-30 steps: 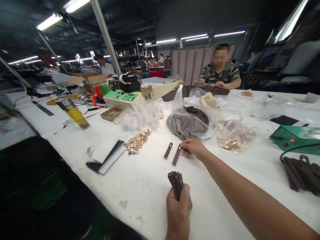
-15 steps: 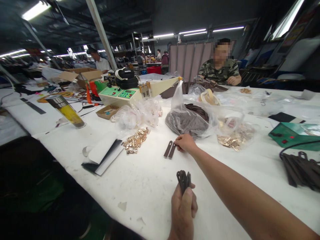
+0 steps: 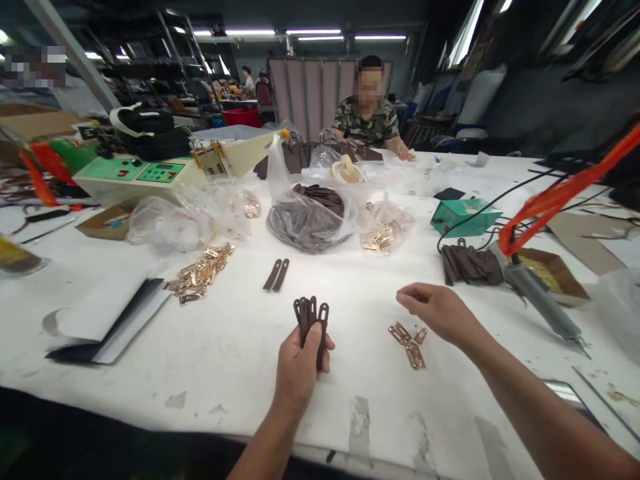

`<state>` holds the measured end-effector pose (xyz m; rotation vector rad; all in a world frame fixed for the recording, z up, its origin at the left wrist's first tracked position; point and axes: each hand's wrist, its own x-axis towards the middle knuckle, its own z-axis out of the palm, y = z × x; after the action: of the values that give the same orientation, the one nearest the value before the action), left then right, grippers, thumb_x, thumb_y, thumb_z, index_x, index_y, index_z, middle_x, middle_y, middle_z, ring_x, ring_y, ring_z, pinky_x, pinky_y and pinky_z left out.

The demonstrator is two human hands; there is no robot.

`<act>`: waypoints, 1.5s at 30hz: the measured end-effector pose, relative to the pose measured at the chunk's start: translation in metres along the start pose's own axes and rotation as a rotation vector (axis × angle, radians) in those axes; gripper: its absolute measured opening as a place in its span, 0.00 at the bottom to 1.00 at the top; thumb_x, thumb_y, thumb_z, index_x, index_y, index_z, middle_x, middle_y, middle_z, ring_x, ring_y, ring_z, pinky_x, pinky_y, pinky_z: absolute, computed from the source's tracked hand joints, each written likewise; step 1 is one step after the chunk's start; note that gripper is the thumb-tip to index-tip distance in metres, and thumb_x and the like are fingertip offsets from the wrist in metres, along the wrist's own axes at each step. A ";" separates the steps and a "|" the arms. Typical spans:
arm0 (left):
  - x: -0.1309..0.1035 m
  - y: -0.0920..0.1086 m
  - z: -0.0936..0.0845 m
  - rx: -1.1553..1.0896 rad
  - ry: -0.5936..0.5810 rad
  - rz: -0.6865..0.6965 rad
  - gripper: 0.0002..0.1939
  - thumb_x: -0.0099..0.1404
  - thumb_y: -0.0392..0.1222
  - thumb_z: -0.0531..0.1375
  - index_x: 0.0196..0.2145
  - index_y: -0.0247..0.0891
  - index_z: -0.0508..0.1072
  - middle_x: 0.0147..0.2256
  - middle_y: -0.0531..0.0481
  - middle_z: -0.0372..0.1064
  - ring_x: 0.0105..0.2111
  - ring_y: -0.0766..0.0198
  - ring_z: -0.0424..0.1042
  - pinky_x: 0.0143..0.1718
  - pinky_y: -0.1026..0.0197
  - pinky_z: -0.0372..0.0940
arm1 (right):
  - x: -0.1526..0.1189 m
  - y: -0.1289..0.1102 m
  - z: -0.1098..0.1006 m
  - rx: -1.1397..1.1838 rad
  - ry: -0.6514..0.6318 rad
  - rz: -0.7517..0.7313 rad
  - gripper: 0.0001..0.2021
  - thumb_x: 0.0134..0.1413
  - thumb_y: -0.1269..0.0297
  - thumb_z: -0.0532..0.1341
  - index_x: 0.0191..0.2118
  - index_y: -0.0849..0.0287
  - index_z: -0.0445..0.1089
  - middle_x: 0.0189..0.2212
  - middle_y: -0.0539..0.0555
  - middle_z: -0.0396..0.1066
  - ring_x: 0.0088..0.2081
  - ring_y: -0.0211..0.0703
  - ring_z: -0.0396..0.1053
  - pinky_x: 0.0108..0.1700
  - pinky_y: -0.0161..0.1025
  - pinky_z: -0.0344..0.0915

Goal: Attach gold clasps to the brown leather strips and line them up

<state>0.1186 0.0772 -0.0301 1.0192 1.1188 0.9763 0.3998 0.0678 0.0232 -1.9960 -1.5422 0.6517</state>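
Note:
My left hand (image 3: 299,363) is closed round a fanned bunch of dark brown leather straps (image 3: 311,312), their slotted ends pointing up. Two more brown straps (image 3: 277,275) lie side by side on the white table just beyond it. My right hand (image 3: 435,310) is over the table to the right, fingers stretched loosely to the left, with nothing visible in them. Beneath it and slightly nearer me is a small group of gold metal clips (image 3: 411,345). A clear plastic bag (image 3: 313,230) full of brown straps stands farther back.
At left lie a gold clip pile (image 3: 203,272) and a folded paper sheet (image 3: 113,320). A green box (image 3: 465,217), a strap stack (image 3: 470,263) and a grey pen-like tool (image 3: 543,300) with an orange strip are at right. One person (image 3: 367,113) sits across the table.
My right hand has left the two straps and moved right, near the gold clips. The view has turned right. My left hand still holds its bunch.

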 end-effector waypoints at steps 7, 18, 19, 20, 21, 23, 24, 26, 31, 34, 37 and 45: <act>-0.016 0.005 0.027 0.024 -0.069 -0.043 0.21 0.65 0.58 0.59 0.30 0.34 0.71 0.15 0.53 0.66 0.13 0.70 0.59 0.13 0.69 0.53 | -0.033 0.027 0.018 -0.318 -0.076 0.009 0.11 0.55 0.56 0.60 0.42 0.48 0.76 0.39 0.50 0.76 0.38 0.45 0.72 0.36 0.38 0.58; -0.020 0.007 0.035 0.010 -0.064 -0.022 0.16 0.62 0.51 0.64 0.35 0.34 0.71 0.29 0.48 0.73 0.16 0.70 0.65 0.11 0.68 0.58 | -0.030 0.009 0.015 -0.071 -0.127 -0.030 0.04 0.51 0.63 0.60 0.29 0.54 0.72 0.27 0.50 0.74 0.30 0.44 0.71 0.32 0.38 0.58; -0.019 0.007 0.035 0.008 -0.064 -0.014 0.15 0.62 0.51 0.64 0.35 0.34 0.71 0.29 0.48 0.73 0.17 0.70 0.65 0.11 0.68 0.57 | -0.031 0.006 0.015 0.051 -0.118 -0.041 0.04 0.51 0.63 0.60 0.31 0.55 0.72 0.26 0.50 0.74 0.29 0.42 0.70 0.31 0.37 0.59; -0.019 0.006 0.035 0.007 -0.060 -0.007 0.15 0.62 0.50 0.64 0.35 0.34 0.71 0.29 0.48 0.73 0.17 0.70 0.64 0.11 0.69 0.57 | -0.031 0.001 0.016 0.193 -0.104 -0.038 0.05 0.52 0.62 0.61 0.33 0.55 0.72 0.26 0.49 0.73 0.28 0.41 0.70 0.31 0.37 0.61; -0.019 0.005 0.035 0.009 -0.057 -0.001 0.15 0.62 0.50 0.64 0.34 0.34 0.71 0.27 0.49 0.72 0.16 0.70 0.64 0.11 0.69 0.56 | -0.032 -0.004 0.018 0.347 -0.091 -0.020 0.07 0.53 0.61 0.61 0.36 0.55 0.72 0.26 0.48 0.73 0.27 0.40 0.69 0.30 0.36 0.61; -0.020 0.004 0.035 0.019 -0.048 0.006 0.15 0.62 0.50 0.63 0.33 0.33 0.72 0.23 0.51 0.70 0.16 0.70 0.62 0.12 0.69 0.55 | -0.031 -0.015 0.027 0.644 -0.072 0.027 0.11 0.53 0.59 0.63 0.41 0.56 0.73 0.26 0.48 0.72 0.26 0.39 0.68 0.28 0.36 0.63; -0.021 0.004 0.035 0.025 -0.042 0.007 0.15 0.63 0.50 0.63 0.33 0.33 0.72 0.21 0.51 0.69 0.15 0.70 0.61 0.12 0.69 0.55 | -0.029 -0.021 0.034 0.774 -0.076 0.041 0.12 0.52 0.58 0.64 0.42 0.57 0.73 0.27 0.48 0.72 0.26 0.39 0.68 0.28 0.36 0.64; -0.022 0.003 0.034 0.030 -0.022 0.013 0.16 0.63 0.51 0.63 0.32 0.33 0.72 0.18 0.53 0.67 0.14 0.71 0.59 0.13 0.69 0.53 | -0.025 -0.030 0.050 0.999 -0.103 0.046 0.14 0.51 0.57 0.66 0.42 0.58 0.75 0.28 0.50 0.72 0.28 0.40 0.70 0.29 0.36 0.66; -0.024 0.001 0.035 0.016 0.033 0.018 0.16 0.64 0.52 0.62 0.33 0.33 0.72 0.17 0.54 0.65 0.14 0.73 0.56 0.15 0.69 0.48 | -0.017 -0.032 0.078 1.264 -0.245 0.018 0.21 0.46 0.58 0.71 0.47 0.59 0.76 0.40 0.55 0.75 0.40 0.47 0.74 0.40 0.41 0.72; -0.022 0.000 0.038 0.023 0.067 0.013 0.16 0.64 0.51 0.63 0.34 0.33 0.73 0.17 0.55 0.64 0.15 0.73 0.55 0.16 0.68 0.48 | -0.016 -0.026 0.077 1.132 -0.244 -0.019 0.20 0.47 0.57 0.71 0.46 0.59 0.76 0.35 0.53 0.76 0.36 0.44 0.74 0.40 0.42 0.71; -0.021 0.001 0.041 0.024 0.089 0.003 0.16 0.62 0.51 0.64 0.34 0.33 0.72 0.17 0.56 0.62 0.16 0.72 0.55 0.17 0.68 0.47 | -0.017 -0.022 0.069 0.955 -0.184 -0.077 0.16 0.51 0.53 0.68 0.41 0.58 0.77 0.34 0.53 0.76 0.33 0.42 0.72 0.38 0.40 0.70; -0.022 0.002 0.042 0.018 0.054 0.025 0.14 0.60 0.47 0.66 0.36 0.33 0.72 0.18 0.58 0.59 0.17 0.73 0.52 0.18 0.68 0.45 | -0.027 -0.020 0.057 0.676 -0.268 -0.299 0.12 0.62 0.56 0.58 0.43 0.54 0.77 0.33 0.51 0.73 0.31 0.39 0.71 0.37 0.37 0.67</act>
<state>0.1558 0.0506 -0.0179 1.0283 1.1638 1.0205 0.3416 0.0525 -0.0044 -1.1885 -1.4595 1.1590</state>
